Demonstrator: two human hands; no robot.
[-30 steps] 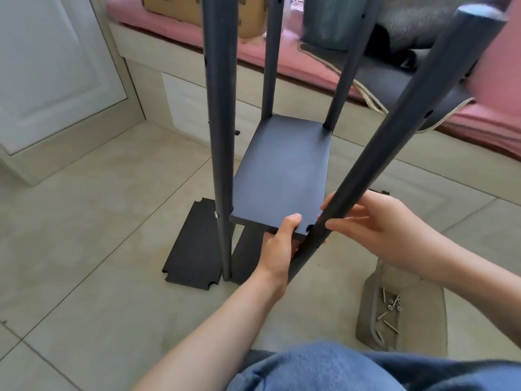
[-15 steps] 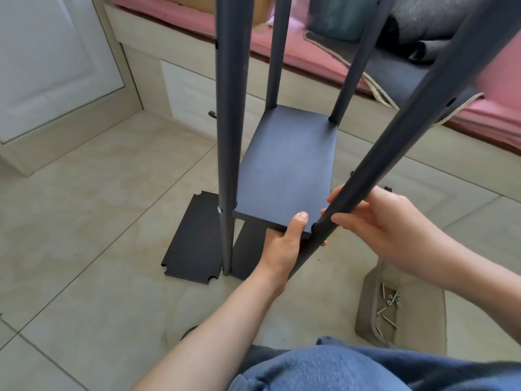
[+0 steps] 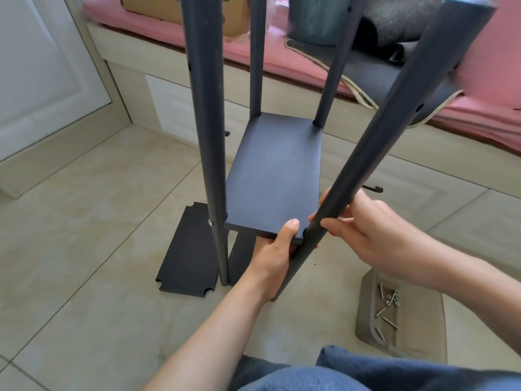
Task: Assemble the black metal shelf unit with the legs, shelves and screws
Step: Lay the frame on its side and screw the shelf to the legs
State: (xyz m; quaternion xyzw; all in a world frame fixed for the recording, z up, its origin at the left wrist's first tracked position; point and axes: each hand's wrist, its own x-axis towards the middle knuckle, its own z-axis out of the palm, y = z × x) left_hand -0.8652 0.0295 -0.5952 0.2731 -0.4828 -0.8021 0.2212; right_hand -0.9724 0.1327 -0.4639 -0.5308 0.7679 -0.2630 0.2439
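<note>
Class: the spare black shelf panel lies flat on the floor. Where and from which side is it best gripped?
Grip the spare shelf panel along its long left edge, coming from the left: it lies flat, the near-left leg crowds its right side, and the corner notches give less edge.

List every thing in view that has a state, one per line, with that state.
Shelf: mounted between four legs, raised off the floor.
Near right leg: tilted, at the shelf's corner notch.
Near left leg: upright, screw head showing at shelf level.
Left hand: grips the shelf's near edge, thumb on top.
Right hand: fingers curled round the near right leg.
Spare shelf panel: flat on the floor.
Screws: loose on the beige tray.
</note>
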